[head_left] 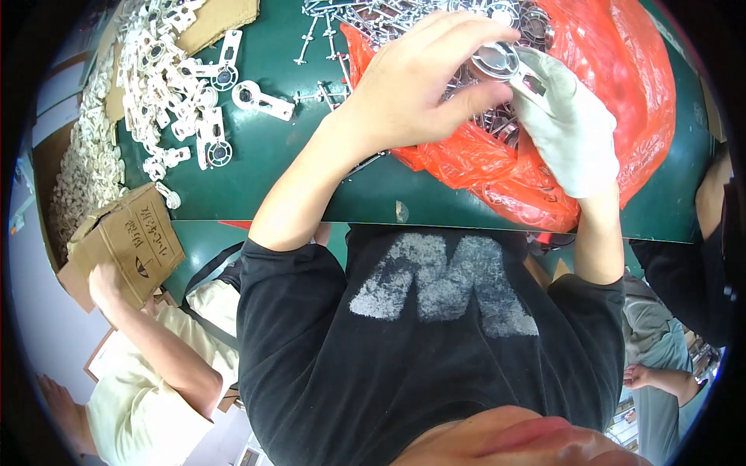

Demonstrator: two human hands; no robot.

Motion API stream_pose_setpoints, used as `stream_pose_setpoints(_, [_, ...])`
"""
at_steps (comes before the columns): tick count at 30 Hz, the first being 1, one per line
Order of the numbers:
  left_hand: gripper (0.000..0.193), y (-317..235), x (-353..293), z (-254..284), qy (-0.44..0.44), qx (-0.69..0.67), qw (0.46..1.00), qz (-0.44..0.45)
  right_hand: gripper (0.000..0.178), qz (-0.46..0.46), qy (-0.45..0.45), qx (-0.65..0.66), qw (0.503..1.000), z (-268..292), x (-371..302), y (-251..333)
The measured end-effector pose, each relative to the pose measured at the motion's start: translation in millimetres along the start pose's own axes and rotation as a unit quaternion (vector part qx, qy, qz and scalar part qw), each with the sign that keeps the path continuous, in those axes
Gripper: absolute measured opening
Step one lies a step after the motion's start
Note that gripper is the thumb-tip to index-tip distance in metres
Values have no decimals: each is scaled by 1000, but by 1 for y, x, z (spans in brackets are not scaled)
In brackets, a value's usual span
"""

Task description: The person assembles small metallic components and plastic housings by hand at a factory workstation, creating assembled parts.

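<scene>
Over the red plastic bag, both my hands meet at a round, shiny metal ring (496, 60). My bare left hand (423, 85) curves its thumb and fingers round the ring's left side. My right hand (571, 128), in a white glove, is closed on a white plastic part (528, 92) whose slotted arm shows below the ring. The ring sits against that part's upper end; its exact seating cannot be made out. Inside the red bag (482, 167) just below my hands lie more metal rings (536, 27), partly hidden by my hands.
On the left of the green table (311, 190), white plastic parts (167, 85) lie heaped, a single one (263, 101) apart. Thin metal rods (365, 23) are piled at the back. A cardboard box (128, 241) of white parts stands at the left edge, with another person's hand (105, 283) beside it.
</scene>
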State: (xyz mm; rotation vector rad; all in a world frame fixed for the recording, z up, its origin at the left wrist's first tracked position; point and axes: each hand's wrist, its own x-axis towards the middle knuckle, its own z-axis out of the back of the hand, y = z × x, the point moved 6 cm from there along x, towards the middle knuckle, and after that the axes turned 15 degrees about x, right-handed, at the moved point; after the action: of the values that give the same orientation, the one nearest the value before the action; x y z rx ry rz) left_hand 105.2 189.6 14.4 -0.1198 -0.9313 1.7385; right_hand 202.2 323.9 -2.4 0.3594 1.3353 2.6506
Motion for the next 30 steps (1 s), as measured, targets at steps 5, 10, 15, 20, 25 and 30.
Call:
stream_pose_setpoints(5, [47,3,1,0,23,-72,997,15,37,12,-4,17,1000,3,-4,-6])
stream_pose_setpoints(10, [43,-8,-2,7,-51,111,981,-148,37,25,-10,-15,1000,1,-3,-4])
stream_pose_setpoints(15, [36,1,-2,8,-47,-58,997,-18,37,30,-1,-11,999,-1,-4,-5])
stream_pose_setpoints(20, [33,20,-5,0,-148,73,946,-277,36,57,-5,-21,998,1,-3,3])
stream_pose_setpoints(25, [35,17,-2,2,-166,75,947,-264,39,119,-28,-23,992,3,-4,7])
stream_pose_setpoints(30, [48,6,-7,8,-179,31,979,-93,43,129,-39,-19,991,4,-5,4])
